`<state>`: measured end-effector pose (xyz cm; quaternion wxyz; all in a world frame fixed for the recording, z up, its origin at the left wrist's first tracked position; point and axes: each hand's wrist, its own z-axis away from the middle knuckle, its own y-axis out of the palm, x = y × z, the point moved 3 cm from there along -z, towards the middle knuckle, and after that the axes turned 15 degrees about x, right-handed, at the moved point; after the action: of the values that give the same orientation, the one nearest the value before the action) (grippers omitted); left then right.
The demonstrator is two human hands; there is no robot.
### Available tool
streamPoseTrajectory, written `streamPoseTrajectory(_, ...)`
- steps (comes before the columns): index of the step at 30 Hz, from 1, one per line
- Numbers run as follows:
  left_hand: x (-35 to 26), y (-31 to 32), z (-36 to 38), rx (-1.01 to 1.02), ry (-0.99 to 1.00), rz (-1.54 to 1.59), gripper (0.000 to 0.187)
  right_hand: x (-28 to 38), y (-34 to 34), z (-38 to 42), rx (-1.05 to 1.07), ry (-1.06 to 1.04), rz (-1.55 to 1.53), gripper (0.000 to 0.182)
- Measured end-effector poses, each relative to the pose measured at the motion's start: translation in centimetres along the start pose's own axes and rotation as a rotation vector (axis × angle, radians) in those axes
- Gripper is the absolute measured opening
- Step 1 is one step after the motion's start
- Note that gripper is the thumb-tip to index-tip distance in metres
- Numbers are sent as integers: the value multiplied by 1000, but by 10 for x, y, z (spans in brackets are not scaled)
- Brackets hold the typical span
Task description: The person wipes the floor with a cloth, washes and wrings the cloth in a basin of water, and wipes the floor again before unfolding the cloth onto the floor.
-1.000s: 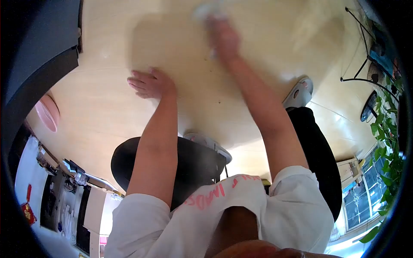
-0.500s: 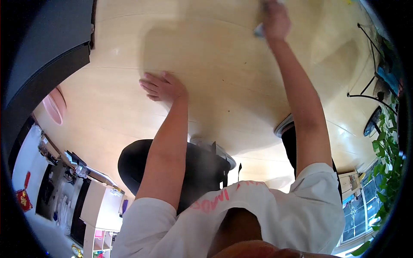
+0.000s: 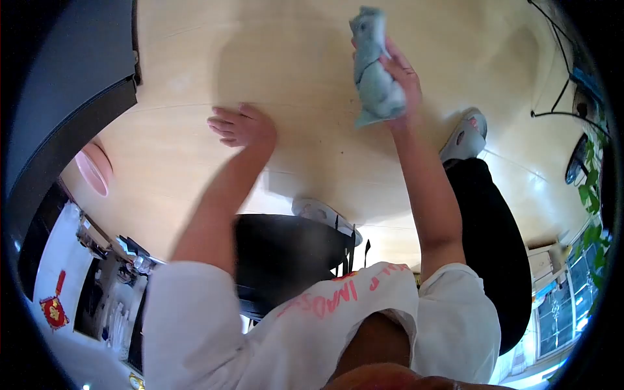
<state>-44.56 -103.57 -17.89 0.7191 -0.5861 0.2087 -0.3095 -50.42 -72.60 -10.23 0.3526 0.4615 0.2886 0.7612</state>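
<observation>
My right hand [image 3: 406, 81] is closed round a bunched, pale green-grey cloth [image 3: 377, 78], which is lifted so that its folded side shows. Some of its fingers are behind the cloth. Palm down on the light wooden floor [image 3: 292, 78], my left hand [image 3: 242, 125] has its fingers spread and holds nothing. Small dark specks lie on the floor between and below the hands.
At the upper left is a large dark piece of furniture [image 3: 71, 71], with a pink basin [image 3: 95, 169] below it. A black metal stand [image 3: 560, 97] and green leaves [image 3: 591, 188] line the right. Grey slippers [image 3: 467, 135] are on my feet.
My right hand has come back toward my body and turned, bringing the cloth into fuller view. My left hand stays nearly in place. My right leg and slipper now show farther out to the right.
</observation>
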Motion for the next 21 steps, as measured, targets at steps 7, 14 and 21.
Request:
streamPoseTrajectory(7, 3, -5, -4, 63, 22, -32, 69, 32, 46, 40, 363, -84, -689, 54)
streamPoseTrajectory(14, 9, 14, -8, -14, 14, -78, 68, 69, 97, 100, 459, -113, -949, 50)
streamPoseTrajectory(21, 0, 4, -2, -3, 0, -103, 68, 170, 71, 151, 391, -65, 106, 52)
